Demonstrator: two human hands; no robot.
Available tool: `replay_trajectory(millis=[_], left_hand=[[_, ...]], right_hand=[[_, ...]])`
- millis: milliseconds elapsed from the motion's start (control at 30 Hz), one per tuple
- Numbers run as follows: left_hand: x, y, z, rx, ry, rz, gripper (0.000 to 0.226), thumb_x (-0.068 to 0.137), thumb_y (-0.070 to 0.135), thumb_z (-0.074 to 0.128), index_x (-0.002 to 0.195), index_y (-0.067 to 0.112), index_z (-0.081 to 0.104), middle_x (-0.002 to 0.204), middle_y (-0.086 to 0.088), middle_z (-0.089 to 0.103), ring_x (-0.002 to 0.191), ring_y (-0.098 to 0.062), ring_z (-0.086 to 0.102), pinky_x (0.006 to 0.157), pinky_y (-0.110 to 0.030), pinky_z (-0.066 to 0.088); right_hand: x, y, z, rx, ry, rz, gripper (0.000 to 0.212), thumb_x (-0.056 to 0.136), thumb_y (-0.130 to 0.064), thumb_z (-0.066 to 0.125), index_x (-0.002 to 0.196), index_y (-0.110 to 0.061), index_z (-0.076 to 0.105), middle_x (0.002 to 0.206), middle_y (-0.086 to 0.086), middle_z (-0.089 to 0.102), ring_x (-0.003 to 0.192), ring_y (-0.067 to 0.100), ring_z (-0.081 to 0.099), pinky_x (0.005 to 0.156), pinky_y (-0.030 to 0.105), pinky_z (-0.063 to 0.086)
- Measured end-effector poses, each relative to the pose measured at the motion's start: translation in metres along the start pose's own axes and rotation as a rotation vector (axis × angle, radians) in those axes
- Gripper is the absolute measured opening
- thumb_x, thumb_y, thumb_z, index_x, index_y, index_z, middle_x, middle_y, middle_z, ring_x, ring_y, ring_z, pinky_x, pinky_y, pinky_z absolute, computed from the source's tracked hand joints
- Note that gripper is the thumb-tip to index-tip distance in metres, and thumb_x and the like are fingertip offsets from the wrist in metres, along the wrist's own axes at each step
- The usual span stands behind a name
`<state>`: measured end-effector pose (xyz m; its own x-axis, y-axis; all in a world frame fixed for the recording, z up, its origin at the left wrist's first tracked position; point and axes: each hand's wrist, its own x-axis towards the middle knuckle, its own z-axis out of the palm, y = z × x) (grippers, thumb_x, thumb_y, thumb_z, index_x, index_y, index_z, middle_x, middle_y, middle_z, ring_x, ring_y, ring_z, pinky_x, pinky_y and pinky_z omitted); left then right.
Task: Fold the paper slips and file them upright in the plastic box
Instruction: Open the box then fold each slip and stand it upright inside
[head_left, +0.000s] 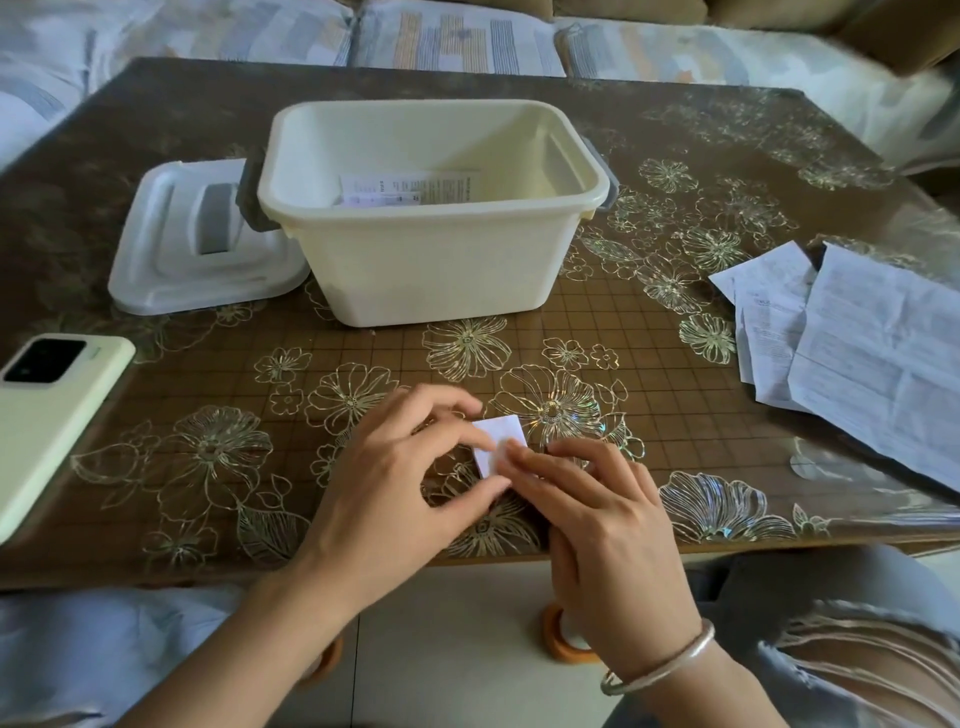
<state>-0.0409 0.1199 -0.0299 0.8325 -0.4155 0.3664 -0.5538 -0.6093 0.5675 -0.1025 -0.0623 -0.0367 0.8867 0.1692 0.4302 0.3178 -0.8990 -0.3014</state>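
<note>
Both hands, left (400, 467) and right (597, 525), pinching folded slip (498, 439) flat on bench (675, 415) near front edge. Box (434, 213) mid-bench, lidless, slips (405, 189) inside. Unfolded papers (852, 332) at right edge.

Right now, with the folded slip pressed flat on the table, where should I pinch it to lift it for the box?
Probably the far right corner of the slip. It is the only part clear of the left hand and right hand. Come from the box side, thumb under that free edge.
</note>
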Motion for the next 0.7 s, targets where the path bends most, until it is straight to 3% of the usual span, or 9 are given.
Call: replay_trajectory(millis=[133, 267, 400, 500, 600, 700], left_hand=[[-0.007, -0.007, -0.003, 0.110, 0.002, 0.137, 0.021, 0.089, 0.035, 0.062, 0.088, 0.022, 0.079, 0.104, 0.011, 0.067, 0.101, -0.014, 0.057, 0.086, -0.034, 0.046], [-0.011, -0.010, -0.012, 0.238, -0.100, 0.260, 0.025, 0.091, 0.038, 0.062, 0.105, 0.023, 0.077, 0.113, 0.007, 0.068, 0.107, -0.019, 0.058, 0.092, -0.040, 0.045], [0.001, -0.014, -0.024, 0.199, -0.244, 0.273, 0.028, 0.094, 0.046, 0.054, 0.106, 0.033, 0.076, 0.113, 0.009, 0.066, 0.107, -0.017, 0.056, 0.096, -0.039, 0.040], [0.017, -0.015, -0.031, 0.155, -0.329, 0.209, 0.036, 0.092, 0.056, 0.046, 0.093, 0.039, 0.078, 0.105, 0.018, 0.064, 0.103, -0.008, 0.053, 0.096, -0.037, 0.036], [0.027, -0.013, -0.037, 0.137, -0.385, 0.204, 0.037, 0.089, 0.059, 0.045, 0.092, 0.041, 0.077, 0.099, 0.024, 0.063, 0.098, 0.001, 0.052, 0.095, -0.036, 0.040], [0.047, -0.008, -0.070, -0.003, -0.262, 0.157, 0.032, 0.090, 0.052, 0.052, 0.095, 0.032, 0.077, 0.093, 0.025, 0.068, 0.093, 0.004, 0.059, 0.087, -0.029, 0.050]], right_hand=[[0.012, 0.002, -0.002, 0.105, -0.016, 0.035, 0.035, 0.081, -0.016, 0.048, 0.104, -0.024, 0.074, 0.109, -0.014, 0.067, 0.097, 0.019, 0.057, 0.076, 0.033, 0.045], [0.034, -0.005, -0.006, 0.116, 0.010, 0.356, 0.012, 0.087, -0.027, 0.058, 0.093, -0.024, 0.069, 0.091, -0.010, 0.061, 0.080, 0.018, 0.055, 0.063, 0.027, 0.038], [0.052, -0.017, -0.008, 0.021, -0.245, 0.491, 0.030, 0.085, -0.042, 0.064, 0.112, -0.031, 0.054, 0.102, -0.014, 0.059, 0.094, 0.015, 0.058, 0.070, 0.028, 0.040], [0.064, -0.012, -0.011, 0.187, -0.318, 0.583, 0.032, 0.081, -0.034, 0.072, 0.108, -0.030, 0.055, 0.085, -0.014, 0.061, 0.084, 0.010, 0.057, 0.069, 0.025, 0.044], [0.068, -0.003, -0.016, 0.208, -0.418, 0.537, 0.013, 0.079, -0.032, 0.075, 0.089, -0.027, 0.069, 0.073, -0.011, 0.065, 0.072, 0.008, 0.061, 0.065, 0.022, 0.047], [0.083, 0.004, -0.035, 0.408, -0.530, 0.488, 0.008, 0.079, -0.020, 0.077, 0.076, -0.022, 0.070, 0.069, -0.004, 0.071, 0.062, 0.010, 0.068, 0.064, 0.026, 0.057]])
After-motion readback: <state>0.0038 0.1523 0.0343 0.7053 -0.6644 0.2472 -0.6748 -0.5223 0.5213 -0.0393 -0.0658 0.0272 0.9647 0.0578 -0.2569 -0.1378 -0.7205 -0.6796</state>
